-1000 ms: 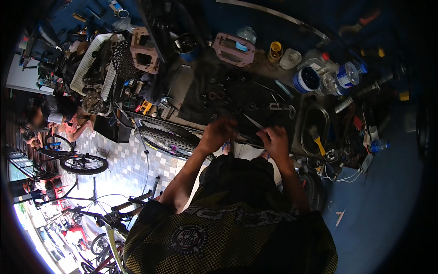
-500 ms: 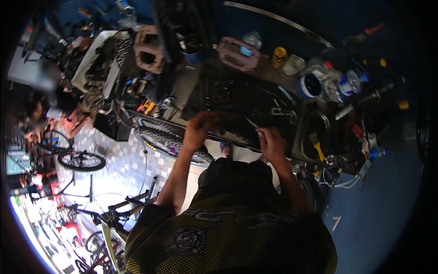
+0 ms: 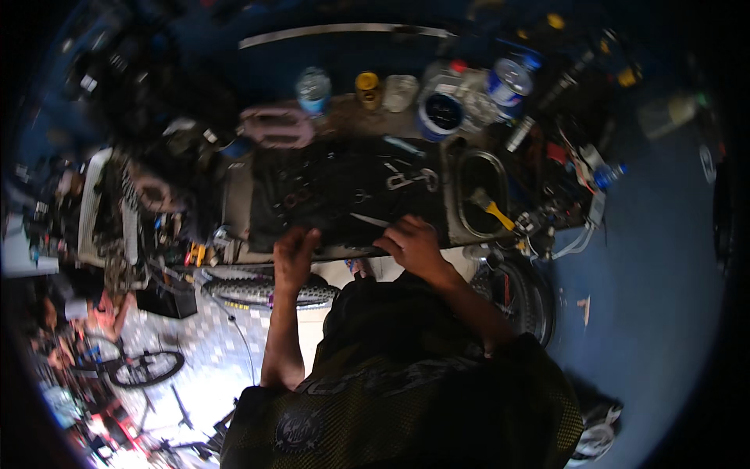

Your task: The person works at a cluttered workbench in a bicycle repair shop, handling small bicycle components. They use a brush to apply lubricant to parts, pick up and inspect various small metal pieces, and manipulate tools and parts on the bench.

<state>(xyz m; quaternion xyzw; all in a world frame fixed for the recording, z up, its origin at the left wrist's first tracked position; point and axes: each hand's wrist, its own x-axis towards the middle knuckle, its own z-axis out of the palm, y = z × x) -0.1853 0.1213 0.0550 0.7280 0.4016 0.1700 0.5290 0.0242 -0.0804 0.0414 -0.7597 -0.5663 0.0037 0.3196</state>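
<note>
Over the front edge of a dark work mat [image 3: 328, 176], my left hand [image 3: 293, 254] is closed with its fingers curled; anything in them is hidden. To its right, my right hand [image 3: 418, 248] grips a thin, pale, pointed rod-like tool [image 3: 369, 220], which points left above the mat. The tool's exact kind cannot be made out. Small loose parts and hand tools lie on the mat beyond my hands, among them a pale metal clamp-like tool [image 3: 410, 180] and reddish rings [image 3: 298, 197].
A metal tray [image 3: 459, 184] with a yellow-handled brush [image 3: 497, 213] sits right of the mat. Behind stand a blue-rimmed tub [image 3: 423, 125], a yellow can [image 3: 368, 90] and a bottle [image 3: 314, 92]. Bicycle tyres [image 3: 242, 289] are below the bench; another person [image 3: 101, 313] is at far left.
The view has turned, so the bench now lies straighter across. My left hand has drawn back to the bench's front edge. My right hand still holds the pale tool.
</note>
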